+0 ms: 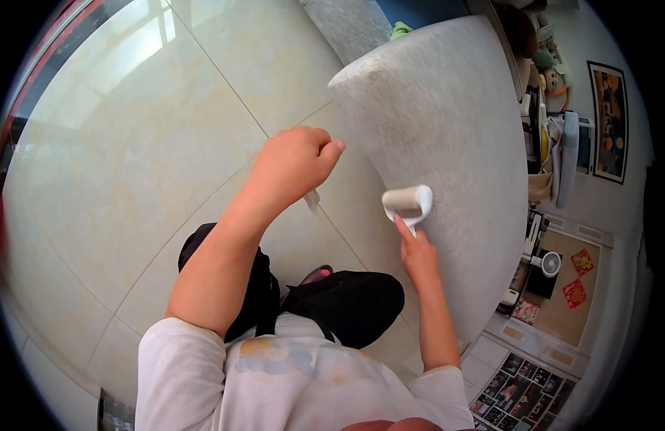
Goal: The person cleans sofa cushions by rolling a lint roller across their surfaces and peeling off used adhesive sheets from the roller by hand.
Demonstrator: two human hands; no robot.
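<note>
My right hand (420,260) grips the handle of a white lint roller (406,199). Its pale roll lies against, or just over, the grey fabric of a sofa (454,144); I cannot tell whether it touches. My left hand (295,164) is closed in a fist above the tiled floor, left of the sofa. From below that fist pokes a crumpled, whitish-brown scrap (312,200), perhaps a used sheet; most of it is hidden by the hand.
Glossy cream floor tiles (146,158) spread to the left. My knees in black trousers (347,305) are bent below my hands. Past the sofa's right edge are a small white fan (551,263), shelves with goods and a framed picture (608,122). A green item (400,30) lies at the top.
</note>
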